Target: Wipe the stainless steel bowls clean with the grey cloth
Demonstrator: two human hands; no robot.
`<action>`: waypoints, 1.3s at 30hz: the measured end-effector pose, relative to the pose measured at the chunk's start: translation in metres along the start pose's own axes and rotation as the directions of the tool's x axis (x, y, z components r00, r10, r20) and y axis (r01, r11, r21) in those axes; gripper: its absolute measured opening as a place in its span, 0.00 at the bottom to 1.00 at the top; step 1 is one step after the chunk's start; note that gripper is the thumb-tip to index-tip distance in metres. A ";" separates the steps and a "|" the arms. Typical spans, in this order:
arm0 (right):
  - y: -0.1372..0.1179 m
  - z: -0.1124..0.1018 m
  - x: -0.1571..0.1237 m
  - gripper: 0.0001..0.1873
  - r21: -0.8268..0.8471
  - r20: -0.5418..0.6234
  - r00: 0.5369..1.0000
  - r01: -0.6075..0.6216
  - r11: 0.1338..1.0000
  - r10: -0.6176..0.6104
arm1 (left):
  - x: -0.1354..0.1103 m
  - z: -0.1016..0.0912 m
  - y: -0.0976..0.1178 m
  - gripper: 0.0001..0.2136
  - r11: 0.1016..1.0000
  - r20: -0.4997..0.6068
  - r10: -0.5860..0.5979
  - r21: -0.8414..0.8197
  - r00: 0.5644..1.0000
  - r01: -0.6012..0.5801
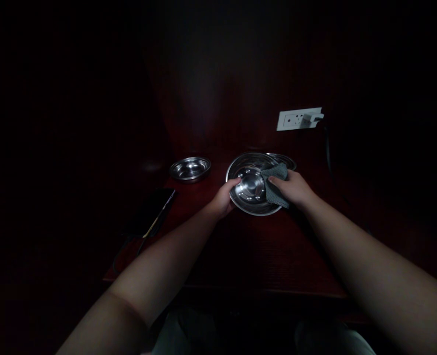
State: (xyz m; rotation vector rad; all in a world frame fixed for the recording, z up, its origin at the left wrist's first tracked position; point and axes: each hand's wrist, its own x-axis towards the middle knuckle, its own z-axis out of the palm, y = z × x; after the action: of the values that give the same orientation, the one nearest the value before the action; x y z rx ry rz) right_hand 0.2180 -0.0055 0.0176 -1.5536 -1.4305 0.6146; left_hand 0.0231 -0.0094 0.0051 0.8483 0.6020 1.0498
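Note:
My left hand (224, 198) grips the left rim of a shiny metal bowl (251, 195), thumb inside and fingers under it. The bowl is tilted so its inside faces me. My right hand (292, 187) is closed on a grey-green cloth (276, 183), which lies over the bowl's right rim and against its inner wall. Part of the bowl's right edge is hidden by the cloth. Behind it, a second metal bowl (285, 159) shows only its upper rim. Another small metal bowl (190, 169) stands upright on the table to the left.
A dark phone or tablet (150, 214) lies at the left of the reddish-brown table (262, 256), with a cable near its lower end. On the wall behind is a white socket plate (292, 120) with a plug (312, 118) and a hanging cord (328, 150). The surroundings are very dark.

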 end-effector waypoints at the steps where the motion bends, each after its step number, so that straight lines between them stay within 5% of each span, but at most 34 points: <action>1: 0.000 0.000 0.000 0.20 -0.007 -0.002 1.000 0.001 1.000 -0.001 | 0.000 0.000 0.000 0.16 1.000 0.004 0.001 0.000 1.000 -0.001; 39: 0.008 0.001 0.005 0.17 -0.068 -0.007 0.999 0.035 0.997 -0.036 | 0.001 -0.002 0.003 0.15 1.000 0.029 -0.011 0.029 1.000 0.010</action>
State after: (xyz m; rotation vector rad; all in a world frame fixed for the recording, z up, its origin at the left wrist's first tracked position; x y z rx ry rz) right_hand 0.2226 0.0001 0.0113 -1.5782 -1.4832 0.5431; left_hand 0.0207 -0.0077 0.0063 0.8834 0.5971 1.0196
